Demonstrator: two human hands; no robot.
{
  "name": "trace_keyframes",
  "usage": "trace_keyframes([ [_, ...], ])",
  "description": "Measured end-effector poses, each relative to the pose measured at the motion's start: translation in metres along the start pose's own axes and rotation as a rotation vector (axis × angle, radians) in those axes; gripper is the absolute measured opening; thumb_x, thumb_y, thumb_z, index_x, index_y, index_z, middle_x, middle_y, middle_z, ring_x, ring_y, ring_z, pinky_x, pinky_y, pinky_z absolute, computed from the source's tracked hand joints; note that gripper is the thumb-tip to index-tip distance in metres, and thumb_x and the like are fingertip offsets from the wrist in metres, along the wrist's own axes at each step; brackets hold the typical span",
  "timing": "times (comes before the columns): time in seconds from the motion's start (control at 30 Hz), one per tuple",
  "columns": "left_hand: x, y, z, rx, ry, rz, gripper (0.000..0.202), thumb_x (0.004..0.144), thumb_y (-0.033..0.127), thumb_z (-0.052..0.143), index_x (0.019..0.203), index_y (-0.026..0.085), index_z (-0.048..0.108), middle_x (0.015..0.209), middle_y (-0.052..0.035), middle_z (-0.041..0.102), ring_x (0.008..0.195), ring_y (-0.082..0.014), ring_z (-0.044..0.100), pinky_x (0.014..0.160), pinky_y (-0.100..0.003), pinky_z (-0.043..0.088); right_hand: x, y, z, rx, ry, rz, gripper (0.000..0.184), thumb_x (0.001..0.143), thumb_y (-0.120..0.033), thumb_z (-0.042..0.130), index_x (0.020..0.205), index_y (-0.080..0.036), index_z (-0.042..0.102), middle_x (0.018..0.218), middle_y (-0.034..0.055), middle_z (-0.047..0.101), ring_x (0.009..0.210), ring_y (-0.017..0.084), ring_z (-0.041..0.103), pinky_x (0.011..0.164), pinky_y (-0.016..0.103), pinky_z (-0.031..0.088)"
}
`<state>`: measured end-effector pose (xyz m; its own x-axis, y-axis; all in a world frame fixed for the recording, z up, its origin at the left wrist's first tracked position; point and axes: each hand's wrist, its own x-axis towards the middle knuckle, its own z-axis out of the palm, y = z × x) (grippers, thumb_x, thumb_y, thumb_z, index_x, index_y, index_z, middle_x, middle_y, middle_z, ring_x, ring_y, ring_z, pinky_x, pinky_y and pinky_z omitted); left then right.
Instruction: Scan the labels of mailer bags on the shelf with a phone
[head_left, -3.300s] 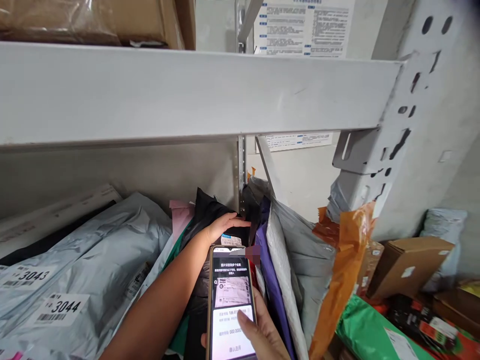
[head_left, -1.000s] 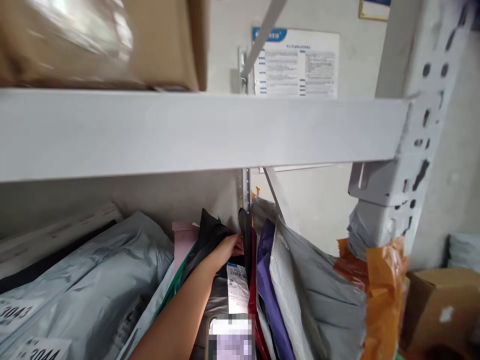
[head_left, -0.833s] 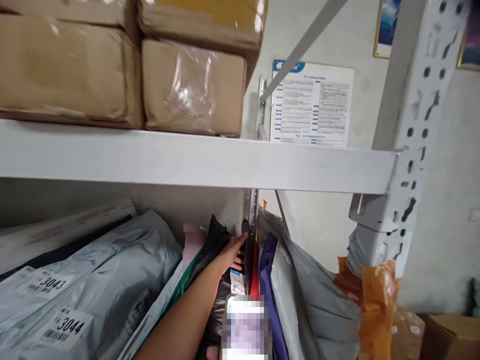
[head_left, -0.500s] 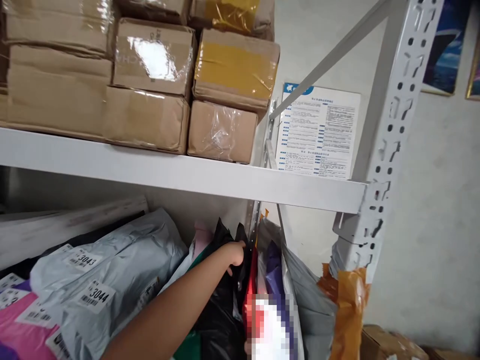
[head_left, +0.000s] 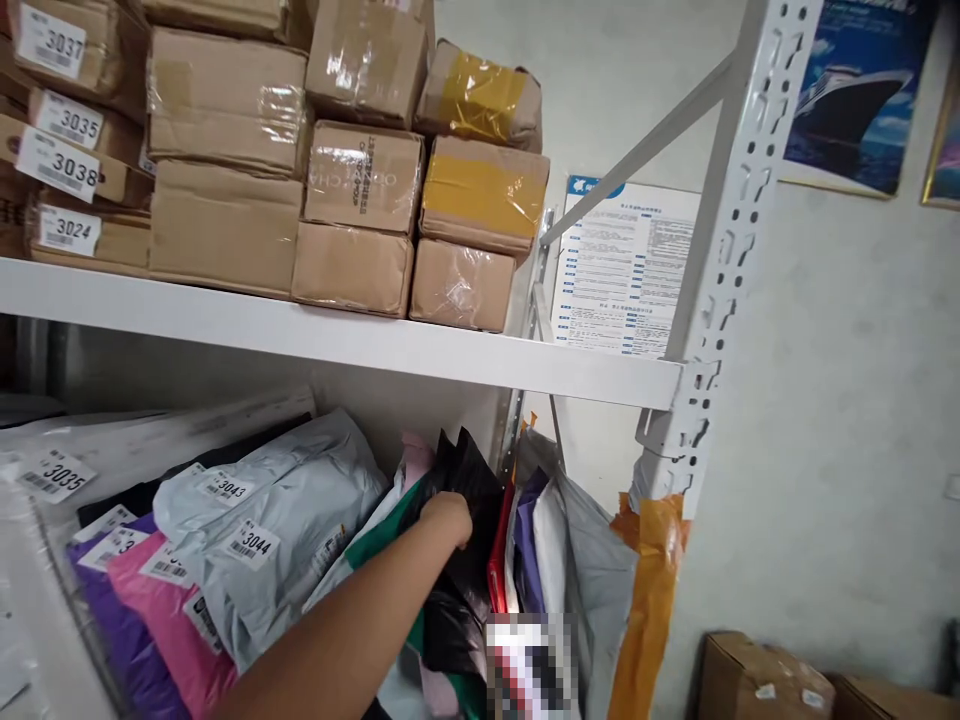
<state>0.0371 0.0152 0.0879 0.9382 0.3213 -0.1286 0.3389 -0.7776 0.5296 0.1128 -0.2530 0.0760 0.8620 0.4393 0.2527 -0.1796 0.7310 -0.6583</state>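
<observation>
Knuckles over the black poly mailer (head_left: 472,475)

The left hand (head_left: 448,517) comes in from the lower left. Its fingers are curled closed on the upper edge of the black poly mailer, fingertips hidden in the folds. The mailer stands on edge, long axis pointing up toward the white shelf (head_left: 375,345). It is wedged between the grey mailer (head_left: 300,500) on the left and the red mailer (head_left: 499,560) just beside it on the right. The right hand is out of sight.
</observation>
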Motion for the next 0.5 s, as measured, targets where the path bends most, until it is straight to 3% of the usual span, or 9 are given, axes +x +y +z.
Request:
trace_keyframes([
  [0.1, -0.010, -0.004, 0.011, 0.090, 0.121, 0.103, 0.045, 0.071, -0.002, 0.055, 0.115, 0.009, 0.061, 0.119, -0.0228, 0.063, 0.114, -0.0330, 0.058, 0.095, -0.043, 0.046, -0.006, 0.000, 0.007, -0.046, 0.015, 0.027, 0.030, 0.088, -0.041, 0.061, 0.070, -0.017, 0.065, 0.055, -0.0034, 0.064, 0.049, 0.013, 0.058, 0.053, 0.027, 0.051],
  [0.2, -0.022, -0.034, 0.009, 0.102, 0.193, 0.200, 0.040, 0.076, 0.003, 0.057, 0.114, 0.015, 0.062, 0.115, -0.0129, 0.067, 0.113, -0.0237, 0.059, 0.096, -0.031, 0.042, -0.009, -0.002, 0.009, -0.087, 0.029, 0.040, 0.032, 0.083, -0.046, 0.064, 0.076, -0.016, 0.067, 0.063, 0.0000, 0.068, 0.054, 0.015, 0.061, 0.056, 0.031, 0.053],
  [0.3, -0.034, -0.065, 0.003, 0.097, 0.254, 0.223, 0.038, 0.079, 0.010, 0.061, 0.116, 0.020, 0.060, 0.118, -0.0068, 0.065, 0.113, -0.0193, 0.058, 0.094, -0.026, 0.042, -0.006, -0.005, 0.008, -0.111, 0.047, 0.038, 0.038, 0.085, -0.051, 0.061, 0.071, -0.016, 0.064, 0.063, -0.0003, 0.067, 0.059, 0.015, 0.063, 0.062, 0.034, 0.054],
  [0.4, -0.046, -0.075, 0.007, 0.162, 0.317, 0.156, 0.038, 0.082, 0.014, 0.058, 0.118, 0.022, 0.059, 0.113, -0.0093, 0.066, 0.106, -0.0261, 0.062, 0.089, -0.036, 0.047, 0.003, -0.002, 0.005, -0.123, 0.074, 0.049, 0.041, 0.086, -0.053, 0.060, 0.068, -0.016, 0.063, 0.058, -0.0020, 0.064, 0.054, 0.015, 0.060, 0.059, 0.033, 0.054],
  [0.5, -0.050, -0.061, 0.020, 0.251, 0.379, 0.179, 0.044, 0.085, 0.006, 0.045, 0.122, 0.026, 0.058, 0.124, -0.0129, 0.059, 0.118, -0.0316, 0.054, 0.096, -0.048, 0.043, 0.009, 0.004, 0.003, -0.130, 0.109, 0.085, 0.040, 0.089, -0.050, 0.057, 0.075, -0.014, 0.065, 0.053, -0.0049, 0.060, 0.047, 0.012, 0.056, 0.058, 0.030, 0.052],
])
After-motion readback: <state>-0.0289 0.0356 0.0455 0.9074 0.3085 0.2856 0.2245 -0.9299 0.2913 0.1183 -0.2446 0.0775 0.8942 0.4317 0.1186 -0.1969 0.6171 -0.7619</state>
